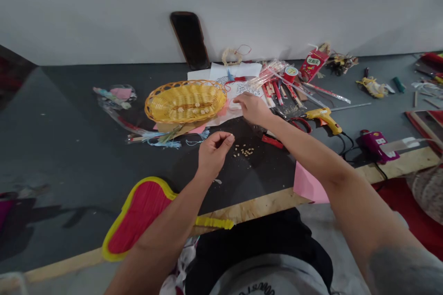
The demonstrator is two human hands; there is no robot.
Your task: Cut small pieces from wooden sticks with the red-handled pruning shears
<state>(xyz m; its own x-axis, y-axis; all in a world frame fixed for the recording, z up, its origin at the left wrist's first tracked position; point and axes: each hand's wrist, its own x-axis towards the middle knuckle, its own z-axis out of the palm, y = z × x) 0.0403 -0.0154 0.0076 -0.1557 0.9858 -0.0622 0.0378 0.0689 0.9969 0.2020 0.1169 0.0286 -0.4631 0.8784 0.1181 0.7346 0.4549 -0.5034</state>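
Observation:
My left hand [215, 153] is closed in a pinch above the dark tabletop, thumb against forefinger. A tiny pale bit shows at its fingertips, too small to name. Just right of it lie several small tan bead-like pieces [246, 151]. My right hand [255, 109] is farther back, over the edge of the white printed paper [221, 71], with its fingers drawn together beside a small white thing [235, 106]. What those fingers hold, if anything, is hidden. Left of the right hand stands a yellow woven basket [187, 97] with a few pale pieces inside.
A phone [190, 39] leans against the wall. On the right are a red drink carton [313, 63], a thread spool [290, 73], a yellow glue gun [324, 119] and a purple device [379, 146]. A red-and-yellow fan [141, 214] lies under my left forearm. Blue tassels [161, 139] lie before the basket.

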